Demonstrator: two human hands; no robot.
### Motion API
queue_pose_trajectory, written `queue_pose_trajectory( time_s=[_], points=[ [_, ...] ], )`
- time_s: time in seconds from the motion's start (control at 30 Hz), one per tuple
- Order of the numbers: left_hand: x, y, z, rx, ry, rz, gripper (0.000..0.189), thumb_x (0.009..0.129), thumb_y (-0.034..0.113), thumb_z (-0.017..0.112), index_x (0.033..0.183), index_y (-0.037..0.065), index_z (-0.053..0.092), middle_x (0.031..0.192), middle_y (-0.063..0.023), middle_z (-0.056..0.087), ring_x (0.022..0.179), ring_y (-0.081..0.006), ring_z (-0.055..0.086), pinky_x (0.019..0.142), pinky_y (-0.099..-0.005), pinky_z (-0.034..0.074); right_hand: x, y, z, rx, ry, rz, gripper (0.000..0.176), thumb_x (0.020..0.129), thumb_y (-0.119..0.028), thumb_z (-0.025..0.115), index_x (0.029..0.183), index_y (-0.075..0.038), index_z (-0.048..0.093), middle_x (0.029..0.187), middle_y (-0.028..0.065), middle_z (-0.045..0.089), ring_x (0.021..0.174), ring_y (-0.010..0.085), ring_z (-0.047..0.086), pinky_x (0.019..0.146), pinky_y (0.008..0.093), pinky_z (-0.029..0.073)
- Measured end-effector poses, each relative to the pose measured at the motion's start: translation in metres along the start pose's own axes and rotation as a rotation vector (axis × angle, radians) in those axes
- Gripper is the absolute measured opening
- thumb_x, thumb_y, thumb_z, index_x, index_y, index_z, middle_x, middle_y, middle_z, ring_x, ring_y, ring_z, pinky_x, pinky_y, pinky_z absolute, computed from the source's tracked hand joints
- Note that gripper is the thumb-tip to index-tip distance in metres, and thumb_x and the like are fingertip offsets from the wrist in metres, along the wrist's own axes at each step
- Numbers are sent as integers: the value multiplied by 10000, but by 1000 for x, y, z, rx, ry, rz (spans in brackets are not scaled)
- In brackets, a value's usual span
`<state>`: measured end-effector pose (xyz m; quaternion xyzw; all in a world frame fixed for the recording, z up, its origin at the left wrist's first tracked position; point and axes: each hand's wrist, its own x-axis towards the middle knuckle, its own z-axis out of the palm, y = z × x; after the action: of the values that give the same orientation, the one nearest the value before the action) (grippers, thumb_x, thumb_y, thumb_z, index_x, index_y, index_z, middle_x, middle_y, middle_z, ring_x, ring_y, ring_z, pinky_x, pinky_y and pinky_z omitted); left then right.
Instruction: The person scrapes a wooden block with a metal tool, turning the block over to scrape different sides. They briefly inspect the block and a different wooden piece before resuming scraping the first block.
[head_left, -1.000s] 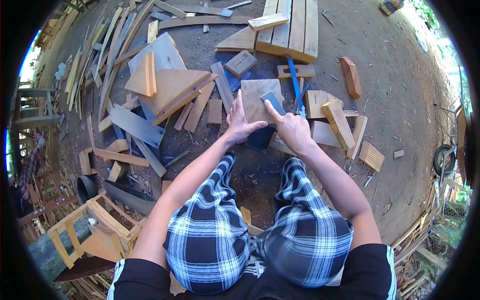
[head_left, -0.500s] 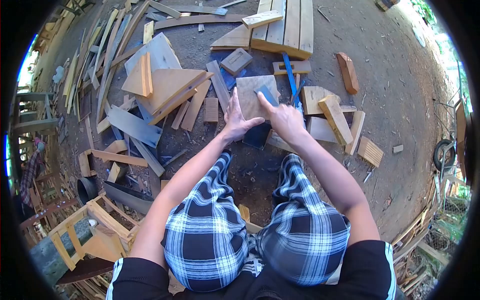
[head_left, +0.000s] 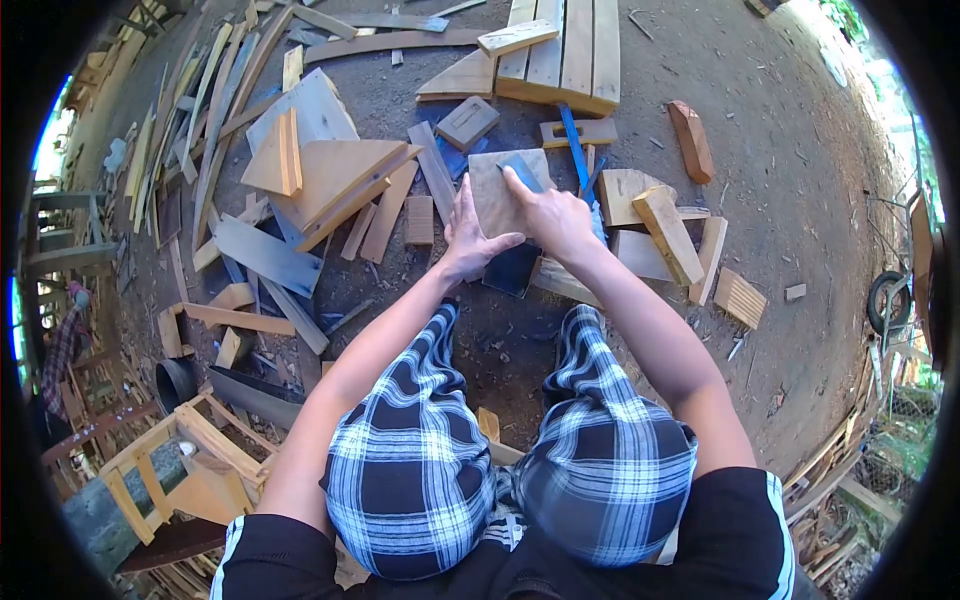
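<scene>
Right hand (head_left: 562, 220), the nearer, holds one blue-grey strip (head_left: 533, 174) at its 11 o'clock, index finger extended on top, long axis running roughly 11 to 5 o'clock. Left hand (head_left: 468, 240), thumb spread wide, rests against one square board (head_left: 490, 197) beneath the strip. Beyond lie two slotted blocks (head_left: 468, 122), at 11 and between 1 and 2 o'clock.

Square block (head_left: 488, 190) seen as pale, matt wood, blue piece (head_left: 528, 170) shown with a dull finish, checked trousers (head_left: 420, 470) made of matt cloth, ground (head_left: 780, 300) covered in rough, matt dirt
</scene>
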<state>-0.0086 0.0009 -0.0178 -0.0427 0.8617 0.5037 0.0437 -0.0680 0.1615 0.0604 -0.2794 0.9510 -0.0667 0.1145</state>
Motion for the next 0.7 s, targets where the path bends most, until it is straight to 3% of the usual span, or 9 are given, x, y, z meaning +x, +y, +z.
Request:
queue_pose_trajectory(
  time_s=[0.1,0.17,0.3,0.53,0.7],
  points=[
    [-3,-3,-1,26,-30,-69,1351,636,462,854,1490,-1,-85,1524,-249,110,1436,-352,118,1172,-433,148,14,-2,5,33,41,-2,726,825,-84,557,1476,-270,296,789,191,685,687,353,689,580,449,555],
    [-2,-10,3,-12,10,-49,1354,605,545,832,1511,68,-53,1544,-212,126,1437,-357,133,1142,-517,134,0,-3,2,39,26,9,716,835,-82,540,1478,-274,290,780,205,679,680,348,690,572,454,555],
    [-4,-4,1,-28,16,-32,1354,606,552,830,1508,53,-49,1545,-209,123,1437,-358,131,1148,-503,136,-46,-7,-13,-29,-169,4,708,834,-97,561,1477,-256,312,789,168,688,723,306,702,615,408,571],
    [0,-7,-1,-55,-11,-67,1369,588,561,834,1508,49,-41,1542,-217,124,1436,-354,138,1153,-487,136,19,-16,-4,12,-26,-13,684,844,-120,578,1468,-236,324,825,150,697,736,281,705,600,394,561],
    [-2,-4,0,-59,12,-37,1380,574,566,839,1505,32,-29,1534,-227,135,1435,-350,143,1158,-470,136,-42,-9,-7,25,-105,-42,721,841,-97,559,1481,-272,279,729,171,674,671,322,693,565,420,559]
  ],
)
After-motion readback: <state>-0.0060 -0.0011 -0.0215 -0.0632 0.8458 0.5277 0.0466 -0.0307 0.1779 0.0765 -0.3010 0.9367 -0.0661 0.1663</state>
